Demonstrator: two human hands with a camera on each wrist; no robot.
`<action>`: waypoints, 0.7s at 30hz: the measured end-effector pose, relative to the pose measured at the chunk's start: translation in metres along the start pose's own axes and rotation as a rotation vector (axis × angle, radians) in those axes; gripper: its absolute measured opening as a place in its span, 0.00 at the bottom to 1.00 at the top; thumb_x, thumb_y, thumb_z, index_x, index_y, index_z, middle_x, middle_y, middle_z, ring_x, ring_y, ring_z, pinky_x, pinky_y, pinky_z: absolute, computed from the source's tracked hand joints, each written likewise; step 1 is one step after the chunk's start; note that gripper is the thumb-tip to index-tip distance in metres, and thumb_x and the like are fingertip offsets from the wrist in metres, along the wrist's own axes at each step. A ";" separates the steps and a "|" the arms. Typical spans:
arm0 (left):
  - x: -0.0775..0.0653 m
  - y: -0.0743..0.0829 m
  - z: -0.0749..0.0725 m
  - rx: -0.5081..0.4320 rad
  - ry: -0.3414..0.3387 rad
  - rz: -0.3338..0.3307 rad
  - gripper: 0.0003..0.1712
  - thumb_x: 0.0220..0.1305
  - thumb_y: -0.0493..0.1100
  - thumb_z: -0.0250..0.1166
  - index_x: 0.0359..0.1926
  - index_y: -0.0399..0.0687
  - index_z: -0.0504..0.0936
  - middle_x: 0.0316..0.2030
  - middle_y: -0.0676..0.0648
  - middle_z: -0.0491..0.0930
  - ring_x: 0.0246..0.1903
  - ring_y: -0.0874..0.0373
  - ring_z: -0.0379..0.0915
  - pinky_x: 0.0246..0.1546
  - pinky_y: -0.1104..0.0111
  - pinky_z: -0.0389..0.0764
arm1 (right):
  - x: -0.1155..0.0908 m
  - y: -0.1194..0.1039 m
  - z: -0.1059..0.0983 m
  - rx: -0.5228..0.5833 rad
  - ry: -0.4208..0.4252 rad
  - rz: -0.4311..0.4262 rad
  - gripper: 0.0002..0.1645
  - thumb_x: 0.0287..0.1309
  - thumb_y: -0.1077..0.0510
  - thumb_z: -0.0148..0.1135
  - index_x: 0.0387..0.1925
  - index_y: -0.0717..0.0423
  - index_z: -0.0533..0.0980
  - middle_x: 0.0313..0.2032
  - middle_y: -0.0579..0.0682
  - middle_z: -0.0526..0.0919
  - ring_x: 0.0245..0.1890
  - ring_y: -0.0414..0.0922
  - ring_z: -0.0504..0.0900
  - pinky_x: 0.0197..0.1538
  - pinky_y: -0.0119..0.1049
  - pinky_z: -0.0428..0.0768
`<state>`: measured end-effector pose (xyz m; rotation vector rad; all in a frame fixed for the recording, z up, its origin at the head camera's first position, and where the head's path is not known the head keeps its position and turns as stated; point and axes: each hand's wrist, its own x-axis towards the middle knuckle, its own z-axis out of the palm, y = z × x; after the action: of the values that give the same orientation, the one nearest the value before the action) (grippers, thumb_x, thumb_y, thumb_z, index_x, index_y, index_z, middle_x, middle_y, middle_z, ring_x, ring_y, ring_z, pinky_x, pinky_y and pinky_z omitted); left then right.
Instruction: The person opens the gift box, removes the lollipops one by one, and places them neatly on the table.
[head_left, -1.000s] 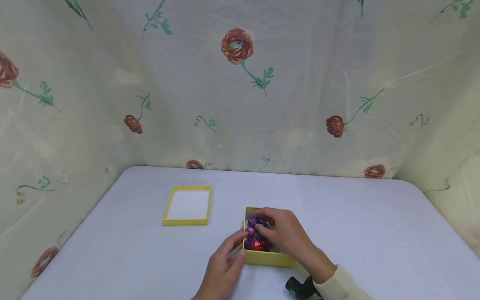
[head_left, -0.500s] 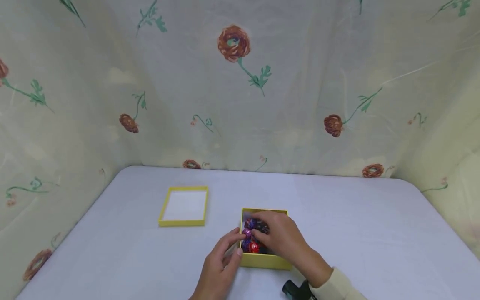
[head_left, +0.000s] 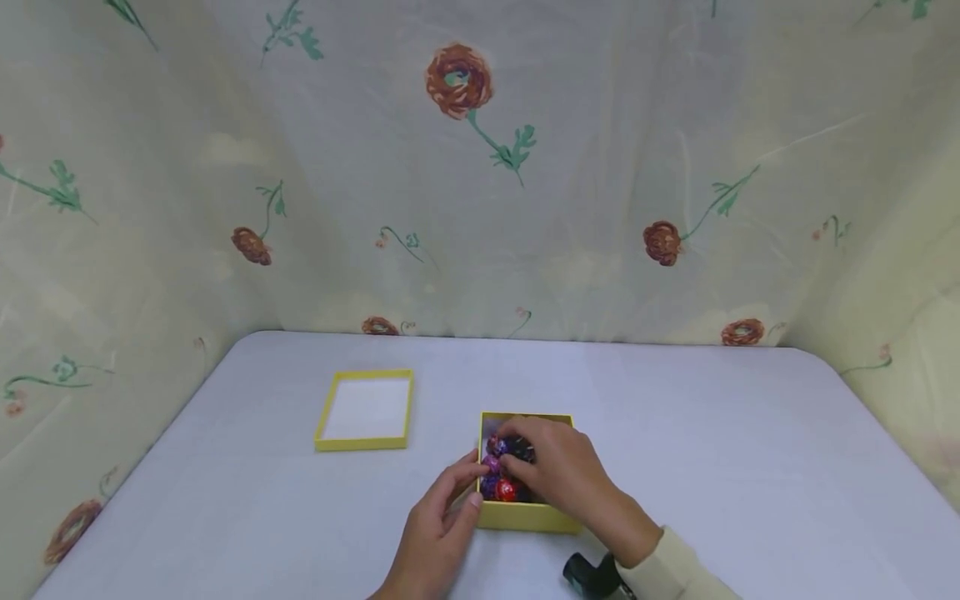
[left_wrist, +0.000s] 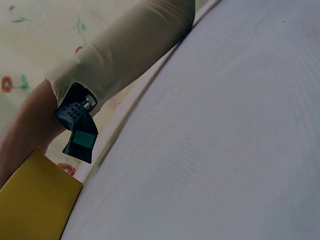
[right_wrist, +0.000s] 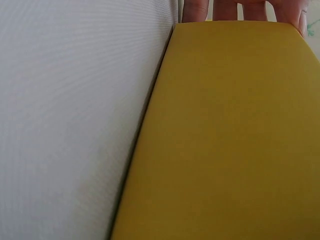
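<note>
An open yellow box [head_left: 528, 518] stands near the front of the table with several foil-wrapped candies inside. Among them are a purple candy [head_left: 491, 464] and a red candy [head_left: 507, 490]; dark ones lie partly under my right hand. My left hand [head_left: 438, 521] rests against the box's left side, its fingers extended along the rim and the thumb at the front corner. My right hand [head_left: 558, 462] reaches into the box from the right, thumb and index finger bent over the dark candies. I cannot tell if it pinches one. The right wrist view shows the box wall up close.
A shallow yellow lid [head_left: 363, 444] with a white inside lies farther back on the left of the white table [head_left: 697, 433]. Flowered cloth [head_left: 555, 250] hangs behind and at both sides. A black wrist camera [head_left: 588, 575] hangs below the right sleeve.
The head view has shifted slightly, so everything sits a little farther left. The right hand stays in the box with small finger movements; the left hand keeps its place at the box's side.
</note>
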<state>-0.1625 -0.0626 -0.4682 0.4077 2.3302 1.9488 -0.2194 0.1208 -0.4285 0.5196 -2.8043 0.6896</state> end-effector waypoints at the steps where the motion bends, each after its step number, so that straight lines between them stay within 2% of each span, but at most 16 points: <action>1: 0.000 0.000 0.000 0.004 0.000 -0.007 0.16 0.72 0.45 0.53 0.58 0.55 0.73 0.69 0.52 0.62 0.66 0.51 0.62 0.58 0.65 0.74 | 0.000 0.000 0.000 -0.002 0.001 -0.001 0.13 0.51 0.51 0.72 0.40 0.42 0.81 0.40 0.44 0.86 0.43 0.44 0.84 0.44 0.47 0.83; 5: 0.001 0.001 0.000 0.012 0.004 -0.018 0.16 0.72 0.45 0.54 0.58 0.55 0.73 0.69 0.53 0.62 0.66 0.51 0.62 0.58 0.66 0.75 | 0.001 -0.001 -0.001 -0.006 0.007 -0.008 0.12 0.51 0.51 0.72 0.38 0.41 0.80 0.40 0.44 0.86 0.42 0.44 0.84 0.43 0.46 0.83; 14: 0.000 0.000 0.000 0.012 0.014 0.067 0.16 0.72 0.43 0.54 0.58 0.53 0.73 0.69 0.51 0.63 0.65 0.50 0.63 0.56 0.67 0.76 | 0.000 0.000 -0.001 0.020 0.021 -0.006 0.12 0.50 0.53 0.73 0.38 0.42 0.80 0.39 0.44 0.86 0.41 0.43 0.84 0.42 0.45 0.83; 21: 0.000 0.001 -0.001 0.086 0.004 0.082 0.17 0.73 0.43 0.52 0.60 0.55 0.71 0.70 0.53 0.59 0.66 0.51 0.62 0.54 0.68 0.78 | 0.000 0.000 -0.001 0.062 0.030 -0.016 0.12 0.51 0.56 0.73 0.39 0.44 0.80 0.41 0.45 0.86 0.43 0.44 0.84 0.47 0.45 0.83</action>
<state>-0.1630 -0.0632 -0.4674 0.5143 2.4437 1.8905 -0.2194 0.1216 -0.4276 0.5370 -2.7555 0.7774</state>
